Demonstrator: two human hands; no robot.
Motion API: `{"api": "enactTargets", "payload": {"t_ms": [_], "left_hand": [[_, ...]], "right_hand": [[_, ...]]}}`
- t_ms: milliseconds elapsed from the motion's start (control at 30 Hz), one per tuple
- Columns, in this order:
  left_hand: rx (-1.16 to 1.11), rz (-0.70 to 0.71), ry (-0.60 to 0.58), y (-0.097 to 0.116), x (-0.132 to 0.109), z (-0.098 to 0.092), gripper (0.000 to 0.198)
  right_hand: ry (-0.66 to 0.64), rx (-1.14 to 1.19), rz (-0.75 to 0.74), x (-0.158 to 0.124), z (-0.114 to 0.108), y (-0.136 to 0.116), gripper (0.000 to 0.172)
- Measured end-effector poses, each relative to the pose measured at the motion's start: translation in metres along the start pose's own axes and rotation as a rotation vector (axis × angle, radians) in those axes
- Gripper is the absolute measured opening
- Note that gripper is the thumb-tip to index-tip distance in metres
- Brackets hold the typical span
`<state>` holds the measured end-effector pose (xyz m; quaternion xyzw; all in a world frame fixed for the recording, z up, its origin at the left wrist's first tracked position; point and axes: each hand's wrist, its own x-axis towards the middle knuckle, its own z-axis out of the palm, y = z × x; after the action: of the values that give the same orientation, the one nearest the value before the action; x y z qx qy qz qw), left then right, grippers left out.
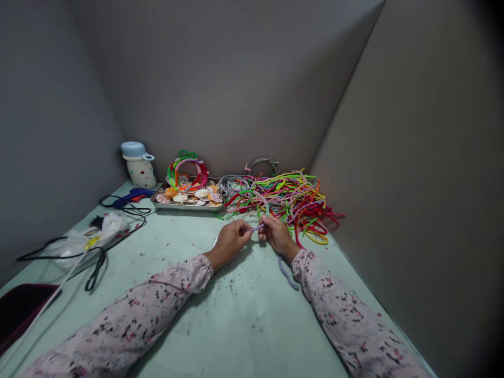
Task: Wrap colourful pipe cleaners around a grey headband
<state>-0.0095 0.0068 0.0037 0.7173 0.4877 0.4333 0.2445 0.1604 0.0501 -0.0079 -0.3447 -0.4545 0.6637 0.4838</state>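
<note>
My left hand (pixel 230 242) and my right hand (pixel 278 236) are close together above the table, fingertips pinched. Between them runs a short stretch of purple pipe cleaner (pixel 255 228), its two ends hidden in the fingers. Beyond the fingers rises a curved hoop (pixel 260 197) with red, green, pink and teal fuzzy sections; it appears to run down into my right fingers. Thin bare wire shows just above my left hand. Under my right wrist a purple fuzzy strand (pixel 289 275) lies on the table; whether it joins the held piece is hidden.
A heap of coloured pipe cleaners (pixel 293 194) lies behind my right hand, beside coiled grey wire (pixel 234 184). Further left are a metal tray (pixel 189 208) of shells with wrapped rings, a bottle (pixel 140 170), a blue tool (pixel 132 197), black cables (pixel 94 270) and a plastic bag (pixel 79 247).
</note>
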Motion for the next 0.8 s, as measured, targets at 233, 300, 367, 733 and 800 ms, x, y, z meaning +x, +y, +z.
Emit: {"api": "enactTargets", "payload": {"t_ms": [233, 300, 367, 733, 800], "left_hand": [[0.008, 0.001, -0.011, 0.0028, -0.0002, -0.0020, 0.012], [0.005, 0.001, -0.009, 0.0039, -0.0001, -0.0023, 0.012], [0.005, -0.007, -0.005, 0.0048, -0.0002, -0.0024, 0.012], [-0.012, 0.007, -0.003, 0.0026, -0.0012, -0.0015, 0.013], [-0.006, 0.017, -0.002, 0.0015, -0.0011, -0.0016, 0.013]], "right_hand": [[0.003, 0.003, 0.009, -0.0010, 0.0007, -0.0007, 0.022], [0.003, 0.002, 0.006, -0.0006, 0.0002, -0.0002, 0.022], [0.000, 0.005, -0.001, 0.0000, -0.0006, 0.0006, 0.022], [-0.009, 0.015, 0.011, 0.0003, -0.0007, 0.0000, 0.021], [-0.006, 0.022, 0.017, -0.0003, 0.0004, -0.0010, 0.021]]}}
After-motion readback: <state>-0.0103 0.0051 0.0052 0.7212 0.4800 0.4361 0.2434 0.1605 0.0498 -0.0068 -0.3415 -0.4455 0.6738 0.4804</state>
